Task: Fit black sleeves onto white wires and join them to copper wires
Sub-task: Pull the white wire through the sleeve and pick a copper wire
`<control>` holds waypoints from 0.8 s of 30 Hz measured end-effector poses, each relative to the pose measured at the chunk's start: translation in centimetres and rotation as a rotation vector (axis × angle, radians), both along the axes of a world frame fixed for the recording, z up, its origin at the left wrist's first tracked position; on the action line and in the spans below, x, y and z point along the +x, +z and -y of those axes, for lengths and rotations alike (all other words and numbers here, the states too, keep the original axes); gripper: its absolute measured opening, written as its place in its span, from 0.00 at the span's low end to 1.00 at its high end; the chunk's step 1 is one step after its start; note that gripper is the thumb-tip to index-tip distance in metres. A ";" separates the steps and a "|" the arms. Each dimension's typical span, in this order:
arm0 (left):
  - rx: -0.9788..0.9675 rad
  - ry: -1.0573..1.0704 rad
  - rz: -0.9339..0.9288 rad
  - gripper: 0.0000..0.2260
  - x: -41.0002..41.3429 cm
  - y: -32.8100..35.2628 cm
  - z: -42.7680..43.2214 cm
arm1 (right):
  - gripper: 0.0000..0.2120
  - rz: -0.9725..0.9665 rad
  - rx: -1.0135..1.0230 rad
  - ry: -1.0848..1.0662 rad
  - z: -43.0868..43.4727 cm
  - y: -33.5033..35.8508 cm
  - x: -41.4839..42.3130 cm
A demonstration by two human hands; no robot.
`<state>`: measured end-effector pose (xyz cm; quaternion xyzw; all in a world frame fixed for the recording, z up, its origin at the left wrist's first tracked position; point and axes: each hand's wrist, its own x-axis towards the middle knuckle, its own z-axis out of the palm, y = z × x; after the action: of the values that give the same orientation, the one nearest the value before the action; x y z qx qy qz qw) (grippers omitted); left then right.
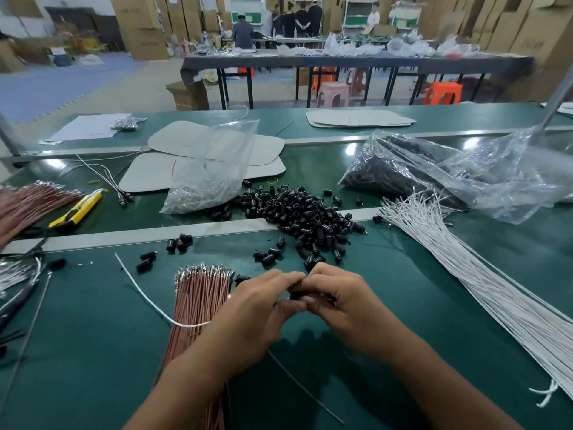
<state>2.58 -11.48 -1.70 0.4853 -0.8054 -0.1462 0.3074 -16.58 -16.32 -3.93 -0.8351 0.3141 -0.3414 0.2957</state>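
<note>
Fingertips meet: the right hand (338, 302) pinches a black sleeve (298, 295), and the left hand (257, 311) grips the white wire (148, 301), which trails toward nine o'clock. The sleeve pile (307, 215) lies at twelve.

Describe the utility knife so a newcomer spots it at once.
On the green workbench, look far left, beyond the metal strip. The utility knife lies beside the copper wires fanned at the left edge; it is the only yellow-and-black tool there.

Glossy green table (341, 352), clear plastic bag (210, 169), seemingly plastic sleeves (304, 212)
</note>
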 end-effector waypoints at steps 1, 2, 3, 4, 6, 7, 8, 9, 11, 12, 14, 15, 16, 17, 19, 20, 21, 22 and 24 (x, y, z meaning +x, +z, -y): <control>-0.009 0.024 -0.021 0.17 0.3 -0.1 0.1 | 0.08 0.024 0.069 0.002 0.1 0.0 -0.2; -0.015 0.048 -0.033 0.15 0.8 -0.1 0.2 | 0.09 0.054 0.131 -0.011 0.2 0.1 -0.4; -0.020 0.065 -0.037 0.14 1.1 -0.2 0.2 | 0.10 0.094 0.184 -0.036 0.2 0.2 -0.6; -0.019 0.069 -0.034 0.12 1.3 -0.3 0.1 | 0.10 0.133 0.222 -0.063 0.3 0.2 -0.7; -0.015 0.064 -0.038 0.09 1.3 -0.3 0.0 | 0.09 0.164 0.249 -0.087 0.3 0.3 -0.4; -0.021 0.067 -0.053 0.09 1.0 -0.3 0.0 | 0.08 0.162 0.260 -0.085 0.2 0.2 -0.2; -0.023 0.077 -0.065 0.09 0.8 -0.2 0.1 | 0.07 0.154 0.280 -0.080 0.0 0.2 0.0; -0.023 0.089 -0.071 0.09 0.6 -0.2 0.2 | 0.07 0.141 0.304 -0.075 0.0 0.3 0.2; -0.010 0.116 -0.064 0.09 0.5 -0.3 0.2 | 0.07 0.057 0.290 -0.083 0.3 1.1 0.6; -0.004 0.128 -0.059 0.10 0.6 -0.3 0.2 | 0.06 -0.006 0.223 -0.107 0.8 2.1 0.9; -0.007 0.149 -0.033 0.10 0.7 -0.4 0.2 | 0.02 -0.096 -0.030 -0.183 2.6 5.6 2.1; -0.011 0.163 -0.009 0.10 0.7 -0.6 0.1 | 0.03 -0.105 -0.181 -0.216 3.8 7.9 3.3; -0.016 0.176 0.000 0.09 0.7 -0.7 0.1 | 0.04 -0.097 -0.327 -0.225 5.3 10.4 4.7; -0.022 0.184 -0.007 0.09 0.5 -0.9 0.1 | 0.06 -0.083 -0.454 -0.212 6.9 12.7 6.5; 0.011 0.189 -0.028 0.08 0.3 -1.1 0.1 | 0.09 -0.135 -0.615 -0.191 10.6 16.5 10.8; 0.016 0.190 -0.037 0.09 0.2 -1.0 0.0 | 0.11 -0.226 -0.636 -0.190 12.6 17.9 13.0; 0.021 0.192 -0.034 0.09 0.1 -1.1 0.2 | 0.13 -0.372 -0.623 -0.193 14.5 18.8 15.1; 0.023 0.192 -0.033 0.09 0.2 -1.1 0.2 | 0.15 -0.547 -0.577 -0.195 16.1 19.1 16.8; 0.036 0.199 -0.046 0.09 0.2 -1.4 0.5 | 0.17 -0.863 -0.455 -0.153 18.6 18.6 19.3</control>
<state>2.80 -11.99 -3.13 0.5647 -0.7433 -0.1405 0.3301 2.69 -34.92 14.69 -0.9183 0.3858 -0.0451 -0.0769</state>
